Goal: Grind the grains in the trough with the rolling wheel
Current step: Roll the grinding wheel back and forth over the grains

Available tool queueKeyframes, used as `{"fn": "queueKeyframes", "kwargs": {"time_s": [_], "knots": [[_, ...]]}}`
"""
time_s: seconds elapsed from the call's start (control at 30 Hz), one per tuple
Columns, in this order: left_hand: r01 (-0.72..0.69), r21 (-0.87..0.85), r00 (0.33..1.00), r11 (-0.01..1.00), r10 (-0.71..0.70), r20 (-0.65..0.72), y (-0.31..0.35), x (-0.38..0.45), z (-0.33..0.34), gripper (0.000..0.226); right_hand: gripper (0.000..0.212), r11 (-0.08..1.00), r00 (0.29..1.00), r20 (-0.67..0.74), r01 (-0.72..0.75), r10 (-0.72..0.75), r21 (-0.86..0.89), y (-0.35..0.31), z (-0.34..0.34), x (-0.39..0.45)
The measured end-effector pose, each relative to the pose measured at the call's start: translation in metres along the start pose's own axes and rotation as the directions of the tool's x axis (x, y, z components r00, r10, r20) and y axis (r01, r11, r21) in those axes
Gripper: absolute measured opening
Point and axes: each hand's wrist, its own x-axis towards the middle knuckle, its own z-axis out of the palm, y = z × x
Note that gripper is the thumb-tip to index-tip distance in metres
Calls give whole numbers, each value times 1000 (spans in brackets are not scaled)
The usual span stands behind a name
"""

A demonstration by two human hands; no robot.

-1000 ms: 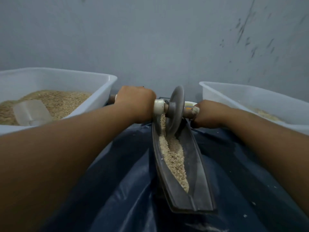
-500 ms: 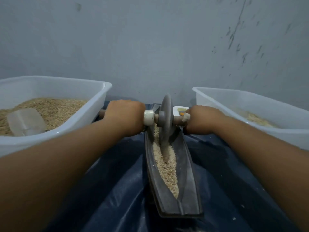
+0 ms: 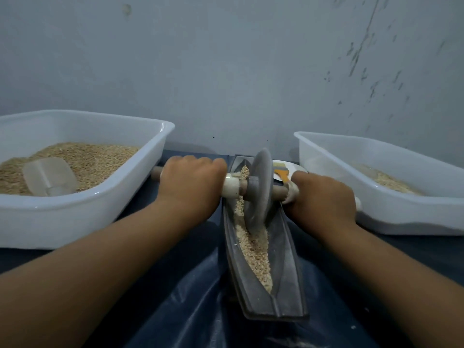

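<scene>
A dark boat-shaped trough [image 3: 286, 270] lies lengthwise in front of me on a dark plastic sheet. Pale crushed grains [image 3: 253, 252] fill its groove. A grey stone wheel [image 3: 259, 187] stands upright in the groove near the far end, on a wooden axle [image 3: 277, 190] with white end wraps. My left hand [image 3: 190, 183] grips the axle left of the wheel. My right hand [image 3: 324, 197] grips it on the right side.
A white tub [image 3: 82, 209] of whole grains with a clear scoop [image 3: 49, 177] stands at left. Another white tub [image 3: 376, 209] holding some ground grain is at right. A small plate with an orange-handled brush [image 3: 283, 173] sits behind the trough. A grey wall is close behind.
The wheel has rolled back along the groove toward me from the far end, both hands moving with the axle. More grains show beyond the wheel.
</scene>
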Motion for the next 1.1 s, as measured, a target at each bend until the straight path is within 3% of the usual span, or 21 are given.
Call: {"fn": "queueKeyframes", "kwargs": {"time_s": [0.07,0.13,0.23,0.3,0.5,0.73,0.87,1.0,1.1], "knots": [[-25,7,999,1000,24,41,0,8,-1,36,24,999,997,65,-37,36,27,5,5,-2],[9,-24,986,1000,-5,167,-3,21,2,31,23,998,979,200,-48,37,48,8,8,12],[53,-71,929,996,-23,370,-11,46,4,20,19,994,899,437,-32,-18,106,10,8,48],[80,-93,903,992,-33,427,-12,54,7,21,20,991,858,511,-25,-46,132,11,9,66],[64,-78,906,995,-25,423,-10,43,4,24,22,992,884,465,-15,-47,127,12,11,57],[6,-83,907,997,30,420,-2,18,-28,18,12,985,842,537,-34,-62,167,12,-18,20],[24,-137,873,990,46,486,-2,0,-54,16,13,987,826,552,27,-111,157,8,-49,3],[49,-175,846,983,52,530,-3,-19,-78,20,15,984,815,558,86,-160,157,4,-81,-10],[52,-151,862,987,32,506,-3,-31,-90,28,20,980,800,571,110,-186,166,5,-99,-18]]}}
